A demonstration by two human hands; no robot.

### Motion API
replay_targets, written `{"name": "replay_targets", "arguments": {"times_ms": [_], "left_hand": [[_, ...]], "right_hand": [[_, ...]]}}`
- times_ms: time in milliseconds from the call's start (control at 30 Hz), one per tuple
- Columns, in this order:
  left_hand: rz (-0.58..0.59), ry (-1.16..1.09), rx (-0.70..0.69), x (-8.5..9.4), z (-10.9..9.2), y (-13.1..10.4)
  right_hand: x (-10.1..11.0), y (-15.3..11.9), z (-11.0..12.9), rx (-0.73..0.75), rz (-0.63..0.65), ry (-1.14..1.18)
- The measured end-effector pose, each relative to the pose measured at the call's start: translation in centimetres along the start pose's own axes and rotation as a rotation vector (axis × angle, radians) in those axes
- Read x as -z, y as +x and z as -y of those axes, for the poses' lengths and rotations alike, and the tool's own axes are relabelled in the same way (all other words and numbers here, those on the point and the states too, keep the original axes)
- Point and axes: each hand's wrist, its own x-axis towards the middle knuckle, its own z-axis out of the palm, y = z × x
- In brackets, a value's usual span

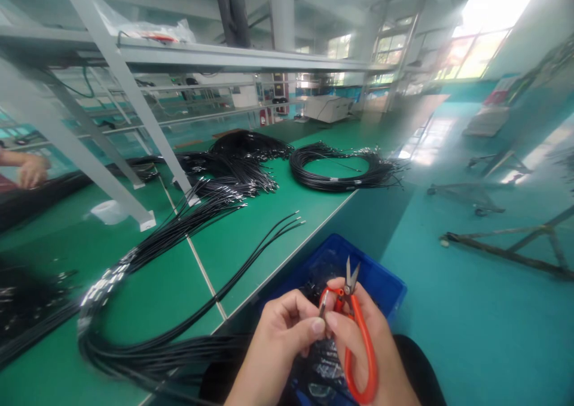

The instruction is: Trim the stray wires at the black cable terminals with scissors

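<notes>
My right hand (374, 340) is closed round a pair of scissors (365, 346) with orange-red handles, their short metal blades pointing up and slightly apart. Its thumb and fingertips meet those of my left hand (287, 328), which pinches the end of a thin black cable (322, 309) with a light metal-looking tip. Both hands are above a blue plastic bin (394, 289) that holds clear bags and small dark pieces. To the left, a bundle of black cables (215, 340) bends over the table edge toward my lap, and a few of its ends lie loose on the green top.
The green table (251, 250) carries a coiled cable ring (332, 182) and heaped cables (246, 146). White shelf posts (130, 101) rise at the left beside a white cup-like roll (109, 213). Another person's hand (33, 170) shows at far left. Wheeled stands (515, 250) are at right.
</notes>
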Motion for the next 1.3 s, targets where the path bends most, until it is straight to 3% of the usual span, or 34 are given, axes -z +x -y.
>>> {"name": "replay_targets", "arguments": {"times_ms": [267, 433, 600, 767, 900, 1100, 1300], "left_hand": [[0.029, 0.023, 0.004, -0.3, -0.4, 0.3], [0.012, 0.113, -0.042, -0.3, -0.5, -0.1], [0.104, -0.052, 0.051, 0.2, -0.3, -0.1], [0.092, -0.090, 0.095, 0.2, -0.4, 0.1], [0.099, -0.184, 0.164, 0.2, -0.3, 0.1], [0.061, -0.087, 0.077, 0.2, -0.1, 0.2], [-0.006, 0.081, 0.022, -0.3, 0.3, 0.2]], "right_hand": [[0.0, 0.2, 0.7, -0.005, -0.022, -0.011], [-0.6, 0.0, 1.3, -0.083, -0.025, 0.008], [-1.3, -0.8, 2.1, -0.182, 0.041, 0.205], [-2.0, -1.0, 2.4, -0.193, -0.027, 0.187], [-1.7, -0.9, 1.8, -0.172, -0.006, 0.189], [-0.4, -0.1, 1.1, -0.010, -0.007, -0.043], [-1.7, 0.0, 2.0, 0.118, -0.244, -0.336]]}}
